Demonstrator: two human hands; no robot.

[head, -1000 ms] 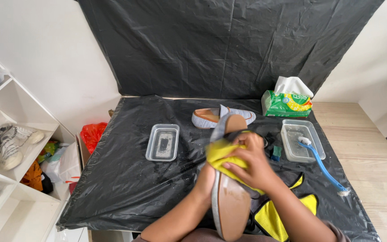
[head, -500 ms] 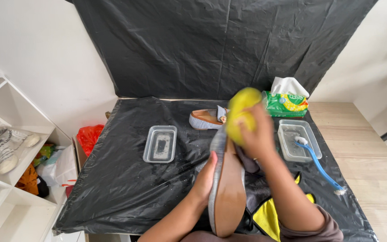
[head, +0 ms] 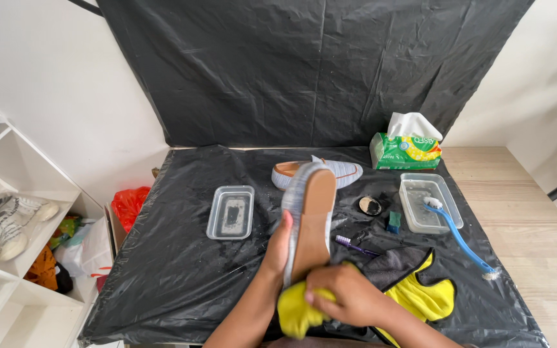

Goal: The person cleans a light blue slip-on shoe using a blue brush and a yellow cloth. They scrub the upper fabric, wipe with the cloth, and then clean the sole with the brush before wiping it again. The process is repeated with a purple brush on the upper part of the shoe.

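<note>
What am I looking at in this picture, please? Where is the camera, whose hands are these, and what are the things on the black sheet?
There is no machine here. The camera sits on a person's head and looks down at that person's own two bare hands. The left hand holds a shoe with its tan sole facing up. The right hand presses a yellow cloth against the near end of the shoe. The black plastic sheet covers a table. On it lie a second shoe, two clear trays, a blue brush, a purple toothbrush and a pack of tissues.
</note>
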